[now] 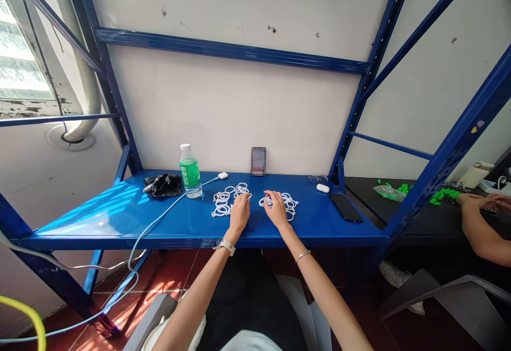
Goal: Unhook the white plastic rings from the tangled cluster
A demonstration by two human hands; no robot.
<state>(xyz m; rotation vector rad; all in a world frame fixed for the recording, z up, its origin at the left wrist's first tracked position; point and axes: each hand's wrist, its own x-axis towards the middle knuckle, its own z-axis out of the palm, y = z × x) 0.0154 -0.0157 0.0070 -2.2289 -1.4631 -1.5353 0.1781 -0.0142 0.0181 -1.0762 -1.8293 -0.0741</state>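
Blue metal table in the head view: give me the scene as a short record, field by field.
Left hand: at left pile of white ring-shaped pieces; grip unclear
Right hand: at right pile of white ring-shaped pieces; grip unclear
Left side: crumpled black plastic bag, clear bottle with green label
Right side: black rectangular phone, white oval case, thin-framed glasses
Back: upright rectangular object, blurred

Left hand, right hand, apart, both bent forward
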